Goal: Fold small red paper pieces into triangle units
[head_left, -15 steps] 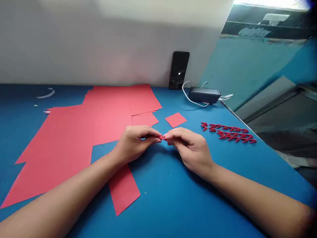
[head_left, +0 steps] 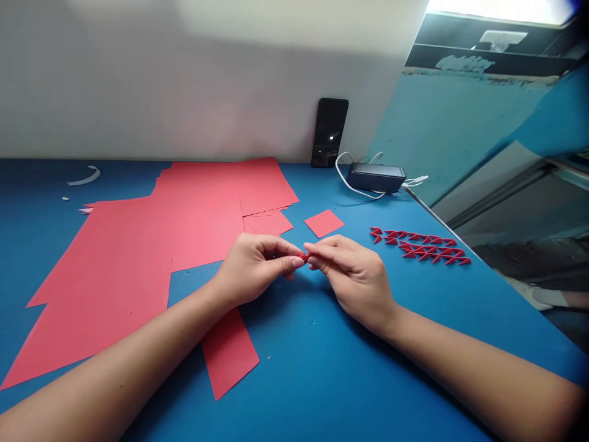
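Note:
My left hand (head_left: 253, 267) and my right hand (head_left: 354, 276) meet above the blue table (head_left: 322, 368). Both pinch a tiny folded red paper piece (head_left: 302, 256) between thumbs and fingertips. Most of the piece is hidden by my fingers. Large red paper sheets (head_left: 138, 245) lie under and left of my left arm. A red paper strip (head_left: 230, 353) lies below my left wrist. A small red square (head_left: 324, 223) rests just beyond my hands.
A row of several small folded red paper pieces (head_left: 421, 247) lies at the right near the table's edge. A black phone (head_left: 329, 132) leans on the wall. A dark power bank (head_left: 375, 178) with a white cable (head_left: 343, 178) sits beside it. White scraps (head_left: 83, 179) lie far left.
Both hands stay pinched on the small red piece, with fingers shifted slightly. The camera view moved a little.

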The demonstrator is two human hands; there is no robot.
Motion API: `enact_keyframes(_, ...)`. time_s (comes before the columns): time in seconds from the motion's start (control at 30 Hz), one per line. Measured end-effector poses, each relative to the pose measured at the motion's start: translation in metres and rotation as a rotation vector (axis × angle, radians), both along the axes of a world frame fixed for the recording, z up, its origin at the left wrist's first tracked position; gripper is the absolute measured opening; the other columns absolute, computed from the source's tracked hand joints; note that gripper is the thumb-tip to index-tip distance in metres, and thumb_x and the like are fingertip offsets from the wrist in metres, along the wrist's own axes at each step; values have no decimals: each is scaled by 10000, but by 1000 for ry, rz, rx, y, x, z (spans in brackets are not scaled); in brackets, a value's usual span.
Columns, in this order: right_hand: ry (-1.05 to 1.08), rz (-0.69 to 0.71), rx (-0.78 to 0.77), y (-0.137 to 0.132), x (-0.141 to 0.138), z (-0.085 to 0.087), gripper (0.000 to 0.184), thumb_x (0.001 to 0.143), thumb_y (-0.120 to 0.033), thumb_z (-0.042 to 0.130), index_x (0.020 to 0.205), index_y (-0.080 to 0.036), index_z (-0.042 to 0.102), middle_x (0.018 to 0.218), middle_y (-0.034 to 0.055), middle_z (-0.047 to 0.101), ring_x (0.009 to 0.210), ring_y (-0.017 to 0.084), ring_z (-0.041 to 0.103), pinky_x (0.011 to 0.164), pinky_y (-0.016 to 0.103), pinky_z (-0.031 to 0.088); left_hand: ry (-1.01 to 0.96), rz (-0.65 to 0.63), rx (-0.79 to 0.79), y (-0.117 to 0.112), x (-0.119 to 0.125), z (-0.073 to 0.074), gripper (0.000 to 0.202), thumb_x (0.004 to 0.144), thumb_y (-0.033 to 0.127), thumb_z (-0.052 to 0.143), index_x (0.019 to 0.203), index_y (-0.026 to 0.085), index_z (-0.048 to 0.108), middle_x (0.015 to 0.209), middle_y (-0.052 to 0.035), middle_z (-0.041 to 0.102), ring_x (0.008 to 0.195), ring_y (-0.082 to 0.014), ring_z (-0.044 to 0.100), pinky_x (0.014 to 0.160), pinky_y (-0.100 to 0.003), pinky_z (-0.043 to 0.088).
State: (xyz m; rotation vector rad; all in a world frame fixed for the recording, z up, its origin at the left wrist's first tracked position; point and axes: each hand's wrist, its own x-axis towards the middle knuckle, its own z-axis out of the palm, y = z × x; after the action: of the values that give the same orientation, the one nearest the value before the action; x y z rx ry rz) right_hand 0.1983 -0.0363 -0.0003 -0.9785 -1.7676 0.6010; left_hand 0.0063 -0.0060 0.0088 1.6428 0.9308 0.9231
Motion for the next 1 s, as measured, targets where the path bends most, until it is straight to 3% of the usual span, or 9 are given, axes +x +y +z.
enact_keyframes(0.1,79,-68,-96,2,0,-1,151,850,-174,667,984,-209,727,801,3,706,718,122,663,695,260,537,-75,36,-168,-3,4,2,169,750,263,763,840,120,750,698,-41,728,577,-122,641,589,-223,523)
enact_keyframes(0.23,91,-45,-113,4,1,-3,110,838,-158,676,908,-211,741,775,-6,711,714,120,662,698,257,538,-167,61,-308,-3,8,-2,191,718,270,795,813,114,741,738,-49,734,573,-103,623,592,-214,510)
enact_keyframes(0.43,90,17,-74,4,0,-2,194,851,-118,647,949,-248,752,809,-6,713,732,115,660,690,252,537,-252,53,-349,-2,8,-7,153,733,255,795,802,128,746,713,-29,722,581,-82,605,592,-189,492)
enact_keyframes(0.73,78,23,-50,5,-4,-3,113,836,-150,676,887,-224,744,869,16,713,791,137,665,726,272,547,-317,23,-407,-2,8,-8,141,743,258,793,794,137,741,720,-23,708,575,-64,578,572,-172,473)
enact_keyframes(1.0,-34,24,15,5,0,-8,305,842,-173,676,1139,-231,640,941,21,685,834,150,645,799,315,538,-263,-74,-451,6,4,-7,228,745,332,784,813,130,707,672,-12,660,558,-85,580,539,-195,467)
